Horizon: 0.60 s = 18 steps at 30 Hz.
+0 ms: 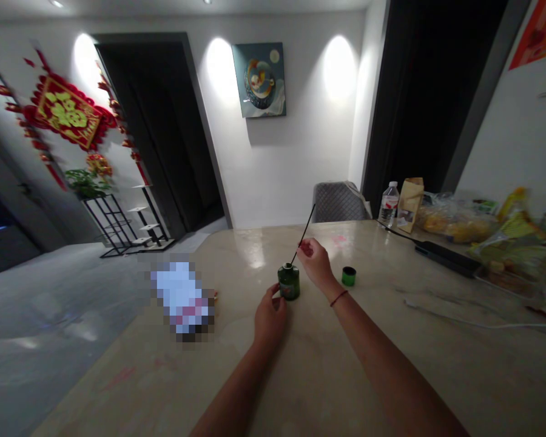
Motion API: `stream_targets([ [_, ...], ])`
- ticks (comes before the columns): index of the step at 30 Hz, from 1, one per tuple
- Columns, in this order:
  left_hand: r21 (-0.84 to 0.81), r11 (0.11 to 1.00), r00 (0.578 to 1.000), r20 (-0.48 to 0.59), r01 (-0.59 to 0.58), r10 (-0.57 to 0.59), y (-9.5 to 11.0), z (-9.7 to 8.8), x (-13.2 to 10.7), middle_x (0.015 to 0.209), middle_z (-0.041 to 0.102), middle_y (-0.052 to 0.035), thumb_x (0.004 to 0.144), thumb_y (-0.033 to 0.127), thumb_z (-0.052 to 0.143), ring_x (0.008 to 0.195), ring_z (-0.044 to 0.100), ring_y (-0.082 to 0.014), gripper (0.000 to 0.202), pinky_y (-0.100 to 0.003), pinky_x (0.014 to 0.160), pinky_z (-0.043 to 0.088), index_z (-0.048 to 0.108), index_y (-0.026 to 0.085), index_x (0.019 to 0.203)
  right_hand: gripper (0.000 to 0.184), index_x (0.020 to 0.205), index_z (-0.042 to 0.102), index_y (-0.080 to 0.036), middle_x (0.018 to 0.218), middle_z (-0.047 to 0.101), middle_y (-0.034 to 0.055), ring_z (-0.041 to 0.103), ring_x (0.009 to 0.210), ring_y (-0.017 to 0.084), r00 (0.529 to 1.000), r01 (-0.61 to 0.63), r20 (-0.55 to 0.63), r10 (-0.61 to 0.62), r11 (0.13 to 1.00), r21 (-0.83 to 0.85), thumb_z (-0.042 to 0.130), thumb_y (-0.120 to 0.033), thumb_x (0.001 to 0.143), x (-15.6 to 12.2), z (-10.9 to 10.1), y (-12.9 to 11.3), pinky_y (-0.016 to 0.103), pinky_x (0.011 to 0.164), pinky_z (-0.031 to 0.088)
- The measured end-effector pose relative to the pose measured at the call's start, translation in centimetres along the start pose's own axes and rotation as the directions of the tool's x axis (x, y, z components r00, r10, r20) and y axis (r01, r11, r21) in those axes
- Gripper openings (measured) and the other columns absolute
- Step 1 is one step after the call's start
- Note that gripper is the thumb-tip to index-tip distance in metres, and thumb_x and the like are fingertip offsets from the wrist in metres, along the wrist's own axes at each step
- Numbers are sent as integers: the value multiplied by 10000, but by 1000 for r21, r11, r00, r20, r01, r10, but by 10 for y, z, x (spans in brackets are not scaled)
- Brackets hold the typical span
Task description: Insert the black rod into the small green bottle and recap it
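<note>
A small dark green bottle point(288, 281) stands on the beige marble table point(327, 376) with its mouth uncapped. My left hand point(270, 315) grips its lower side. My right hand point(313, 262) pinches a thin black stick point(304, 233) above the bottle, and the stick's lower end reaches down to the bottle's mouth. To the right of the bottle, a short green cap point(348, 276) rests apart from both hands.
A pixelated, obscured object point(182, 297) lies on the table left of my hands. At the far right stand a water bottle point(389, 204), a paper bag point(410, 204), plastic food bags point(455, 221) and a black power strip point(446, 257). A grey chair point(339, 202) stands behind the table.
</note>
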State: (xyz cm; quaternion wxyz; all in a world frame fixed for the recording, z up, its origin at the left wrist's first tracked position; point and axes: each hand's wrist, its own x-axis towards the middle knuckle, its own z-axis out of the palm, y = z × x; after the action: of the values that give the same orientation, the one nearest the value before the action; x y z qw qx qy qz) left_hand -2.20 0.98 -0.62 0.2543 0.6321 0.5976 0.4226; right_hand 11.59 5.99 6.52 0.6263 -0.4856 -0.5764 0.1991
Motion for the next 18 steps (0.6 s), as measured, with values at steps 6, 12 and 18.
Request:
stream_targets([
  [6, -1, 1000, 1000, 0, -5, 5, -3, 1, 1, 1058, 636, -64, 770, 183, 468, 864, 624, -143, 382, -252, 769, 448, 479, 202, 1151, 117, 754, 555, -163, 724, 634, 34, 595, 710, 144, 998, -24, 62, 26, 999, -30, 518, -247, 682, -2, 7, 9, 248, 674, 466],
  [12, 7, 1000, 1000, 4, -7, 7, -2, 1, 2, 1041, 643, -58, 774, 185, 465, 866, 624, -141, 381, -246, 765, 447, 478, 202, 1154, 112, 724, 579, -166, 688, 637, 26, 600, 661, 144, 994, -26, 104, 30, 999, -36, 536, -255, 673, -2, 9, 14, 249, 627, 467],
  [18, -7, 1000, 1000, 5, -6, 6, -2, 1, 1, 1048, 641, -57, 766, 171, 466, 862, 628, -138, 387, -245, 764, 450, 479, 201, 1151, 136, 687, 594, -155, 671, 646, 37, 601, 637, 142, 990, -45, 129, 51, 998, -47, 540, -279, 687, -2, 8, 14, 253, 629, 469],
])
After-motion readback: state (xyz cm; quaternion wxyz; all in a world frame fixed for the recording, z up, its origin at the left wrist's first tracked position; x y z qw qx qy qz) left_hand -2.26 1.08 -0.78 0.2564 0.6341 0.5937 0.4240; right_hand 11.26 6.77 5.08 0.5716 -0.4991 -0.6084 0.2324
